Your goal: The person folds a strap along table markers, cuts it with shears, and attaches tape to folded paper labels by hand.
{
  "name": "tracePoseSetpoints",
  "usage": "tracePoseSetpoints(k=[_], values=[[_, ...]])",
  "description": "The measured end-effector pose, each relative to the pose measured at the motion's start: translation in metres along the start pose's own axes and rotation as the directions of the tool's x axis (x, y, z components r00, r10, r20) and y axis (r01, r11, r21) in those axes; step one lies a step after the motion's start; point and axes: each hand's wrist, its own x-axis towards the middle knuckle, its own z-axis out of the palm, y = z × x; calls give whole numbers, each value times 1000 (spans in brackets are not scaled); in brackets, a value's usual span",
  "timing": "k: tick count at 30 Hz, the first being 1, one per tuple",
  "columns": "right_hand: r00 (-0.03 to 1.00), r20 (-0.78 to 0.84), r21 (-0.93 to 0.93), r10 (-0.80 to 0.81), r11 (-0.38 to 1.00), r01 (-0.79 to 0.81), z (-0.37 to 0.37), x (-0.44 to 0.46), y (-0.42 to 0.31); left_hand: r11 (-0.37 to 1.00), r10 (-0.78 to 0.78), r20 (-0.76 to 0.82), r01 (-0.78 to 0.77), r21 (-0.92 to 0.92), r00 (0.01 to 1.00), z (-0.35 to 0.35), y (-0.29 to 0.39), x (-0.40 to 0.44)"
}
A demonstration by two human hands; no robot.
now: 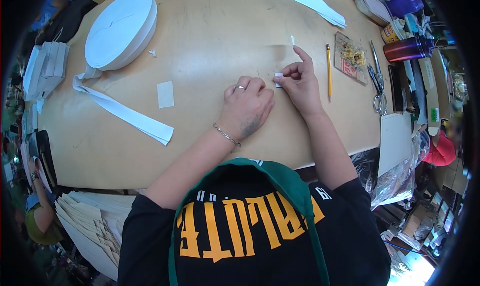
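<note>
My right hand [303, 84] pinches a small white piece [278, 80] between thumb and a bent finger, close to the table top. Its index finger points away from me, and a tiny white scrap [293, 40] is just beyond the fingertip. To the left, my left hand [246, 107] rests on the table with its fingers curled under; anything inside them is hidden. A ring and a chain bracelet are on that hand and wrist. Nearest on its left lies a pale rectangular patch [165, 94].
A large white roll of strip [117, 31] trails its loose end [127, 121] toward me. At right lie a yellow pencil [329, 73], a block with yellowish lumps [345, 61] and scissors [378, 88]. White strips [312, 5] lie at the back; a tumbler [407, 49] is at far right.
</note>
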Motion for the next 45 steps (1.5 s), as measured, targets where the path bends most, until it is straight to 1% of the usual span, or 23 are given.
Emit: tracePoseSetpoints(k=[3,6,9,12,15,18,21,24,28,31,33,39,42,45], values=[[985,31,189,168,967,-170,-1,-2,-12,999,-40,-27,40,-15,999,0,-7,2],[982,11,202,187,962,-185,1,-3,-10,998,-56,-68,54,-34,996,2,-14,5],[991,-52,132,126,984,-118,3,-4,-2,995,-73,-82,67,-73,994,5,-15,14],[990,-82,189,118,977,-101,6,-7,3,989,-103,-85,92,-116,991,10,-15,23],[989,-148,123,32,992,-14,7,-10,6,986,-125,-66,117,-120,990,14,-16,24],[984,-134,-43,-118,993,113,9,-15,13,981,-144,-55,135,-142,988,15,-16,25],[973,-106,-68,-204,978,198,11,-14,14,981,-151,-51,143,-135,987,14,-16,26],[952,-69,-195,-299,940,282,6,-14,7,980,-156,-27,151,-133,987,13,-16,27],[968,-14,-167,-252,955,246,-4,-17,10,977,-163,-12,160,-138,987,13,-16,27],[966,14,-173,-259,951,258,-7,-15,7,977,-162,-25,157,-142,986,15,-17,26],[963,28,-172,-270,947,270,-7,-15,7,968,-182,-22,176,-180,983,15,-18,26],[949,32,-256,-313,915,311,-7,-15,1,958,-205,-32,194,-211,978,16,-21,25],[943,40,-222,-330,917,331,-7,-13,2,960,-201,-39,189,-205,979,17,-21,26],[961,38,-168,-274,946,276,-7,-14,1,964,-192,-38,181,-195,981,17,-20,26]])
